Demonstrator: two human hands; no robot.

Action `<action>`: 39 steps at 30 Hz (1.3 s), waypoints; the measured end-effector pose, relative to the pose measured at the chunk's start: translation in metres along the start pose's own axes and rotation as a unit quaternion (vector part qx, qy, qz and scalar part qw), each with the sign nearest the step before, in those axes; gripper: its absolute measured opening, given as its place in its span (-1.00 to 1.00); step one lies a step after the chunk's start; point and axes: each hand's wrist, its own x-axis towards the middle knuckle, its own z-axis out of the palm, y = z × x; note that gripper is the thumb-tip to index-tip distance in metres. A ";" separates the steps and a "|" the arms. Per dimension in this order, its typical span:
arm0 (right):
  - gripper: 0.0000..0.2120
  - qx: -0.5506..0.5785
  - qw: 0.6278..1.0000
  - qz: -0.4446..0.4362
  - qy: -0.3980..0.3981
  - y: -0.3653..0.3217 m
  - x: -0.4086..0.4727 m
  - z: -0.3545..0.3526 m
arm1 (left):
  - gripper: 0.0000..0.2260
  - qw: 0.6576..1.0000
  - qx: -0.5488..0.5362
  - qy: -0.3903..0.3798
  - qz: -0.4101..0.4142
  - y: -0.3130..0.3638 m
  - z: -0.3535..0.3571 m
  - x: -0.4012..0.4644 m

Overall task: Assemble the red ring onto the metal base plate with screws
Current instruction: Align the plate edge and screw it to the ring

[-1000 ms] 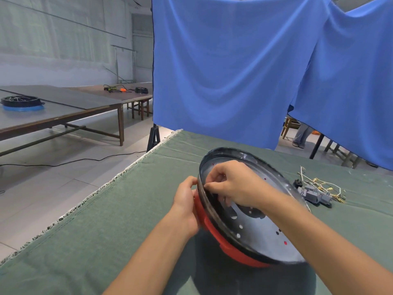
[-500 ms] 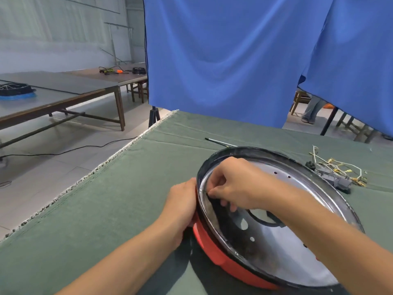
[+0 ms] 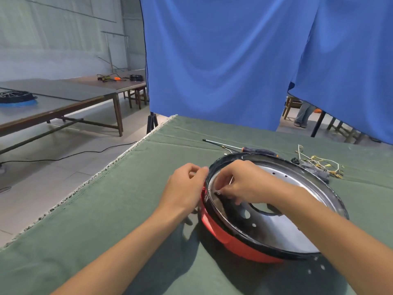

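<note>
Right hand [image 3: 244, 184] pinches a small screw [image 3: 218, 191] at the metal base plate [image 3: 287, 228]'s left inner wall, while the left hand [image 3: 187, 188] curls on the outer rim over the red ring [image 3: 225, 235] (toward the green-clothed table [image 3: 106, 209]'s left edge). Best seat it straight, ring braced, before fetching the screwdriver [image 3: 238, 146] near the far edge.

A large blue curtain [image 3: 223, 60] hangs behind the work table, which is covered with a green cloth [image 3: 106, 209] with a frayed pale edge. At the left stands a long wooden table [image 3: 63, 99] with a grey top, and behind it a second table [image 3: 119, 80] carries cables and an orange object. The floor [image 3: 53, 167] has pale grey tiles, and a black cable [image 3: 63, 157] lies across it. The back wall [image 3: 53, 39] is whitish (a thin pipe runs along it). Soft daylight fills the room. Under the curtain at right, a person's legs [image 3: 303, 113] and wooden chairs [image 3: 340, 128] are visible.
</note>
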 end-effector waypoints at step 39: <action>-0.92 0.076 0.990 -0.055 0.108 0.015 0.016 -0.008 | -0.85 0.937 -0.112 -0.262 -0.203 0.033 -0.014 0.049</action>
